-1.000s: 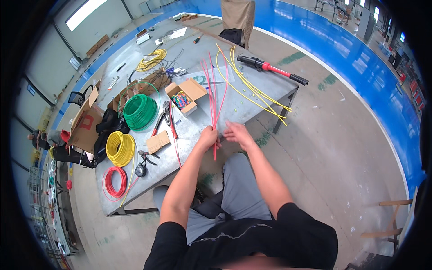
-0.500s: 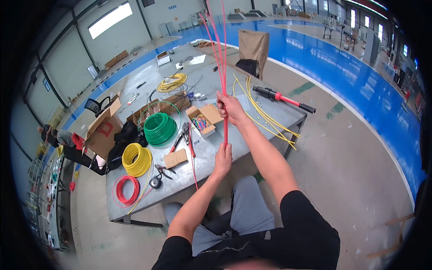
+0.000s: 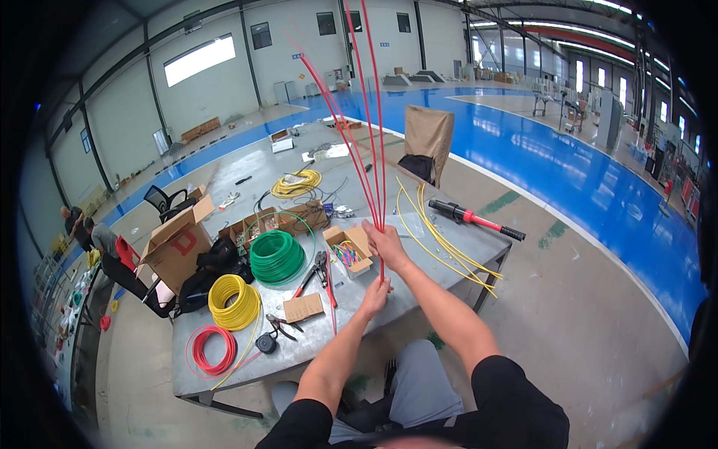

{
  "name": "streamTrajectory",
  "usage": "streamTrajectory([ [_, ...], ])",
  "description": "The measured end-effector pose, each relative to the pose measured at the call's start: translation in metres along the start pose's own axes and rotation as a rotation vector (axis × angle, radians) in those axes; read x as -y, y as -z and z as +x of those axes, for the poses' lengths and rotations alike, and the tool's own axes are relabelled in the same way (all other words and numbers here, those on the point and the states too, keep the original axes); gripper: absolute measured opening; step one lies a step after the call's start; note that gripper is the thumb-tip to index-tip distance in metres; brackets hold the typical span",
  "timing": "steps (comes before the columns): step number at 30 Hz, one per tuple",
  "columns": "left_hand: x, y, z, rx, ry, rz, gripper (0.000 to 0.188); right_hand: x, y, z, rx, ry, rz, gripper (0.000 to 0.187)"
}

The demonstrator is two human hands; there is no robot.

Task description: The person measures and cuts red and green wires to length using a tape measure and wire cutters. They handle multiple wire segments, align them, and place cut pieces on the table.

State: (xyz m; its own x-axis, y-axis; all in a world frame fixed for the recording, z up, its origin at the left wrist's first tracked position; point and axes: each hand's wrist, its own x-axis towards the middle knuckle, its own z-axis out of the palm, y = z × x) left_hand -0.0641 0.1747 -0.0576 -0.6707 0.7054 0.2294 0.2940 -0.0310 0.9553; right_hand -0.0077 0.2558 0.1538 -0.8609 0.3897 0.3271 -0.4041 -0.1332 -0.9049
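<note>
Several long red wires (image 3: pixel 364 120) stand upright in front of me, fanning out above my hands. My right hand (image 3: pixel 384 243) is wrapped round the bunch. Just below it, my left hand (image 3: pixel 375 295) grips the lower part of the same wires, which run straight between the two fists. Both hands are raised over the near edge of the metal table (image 3: pixel 351 318). Near my right hand, an open cardboard box (image 3: pixel 348 254) holds small coloured pieces. Several cut yellow wires (image 3: pixel 441 232) lie to the right of it.
Green (image 3: pixel 277 258), yellow (image 3: pixel 234 302) and red (image 3: pixel 214 352) wire coils lie at the left, near pliers (image 3: pixel 283 326), a tape measure (image 3: pixel 265 343), red-handled cutters (image 3: pixel 329 284) and a flat cardboard piece (image 3: pixel 304 307). A red-and-black long-handled tool (image 3: pixel 479 219) rests at right. Two people stand far left.
My hands have come lower in the picture and closer together on the wires. The wires' upper ends spread wider, some swaying left. The view has tilted up.
</note>
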Motion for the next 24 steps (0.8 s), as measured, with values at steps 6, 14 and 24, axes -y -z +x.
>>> streamTrajectory([
  [6, 0.013, -0.002, 0.0, 0.002, 0.074, -0.048, 0.038, 0.063, -0.021, 0.027, 0.051, 0.115, -0.107, 0.041],
  [14, -0.026, 0.008, -0.037, -0.281, -0.044, 0.176, 0.048, 0.217, -0.053, 0.084, 0.065, 0.266, 0.01, 0.037],
  [24, -0.048, 0.006, -0.138, -0.32, -0.125, 0.066, 0.053, 0.313, -0.029, 0.075, 0.159, 0.402, 0.169, 0.044],
])
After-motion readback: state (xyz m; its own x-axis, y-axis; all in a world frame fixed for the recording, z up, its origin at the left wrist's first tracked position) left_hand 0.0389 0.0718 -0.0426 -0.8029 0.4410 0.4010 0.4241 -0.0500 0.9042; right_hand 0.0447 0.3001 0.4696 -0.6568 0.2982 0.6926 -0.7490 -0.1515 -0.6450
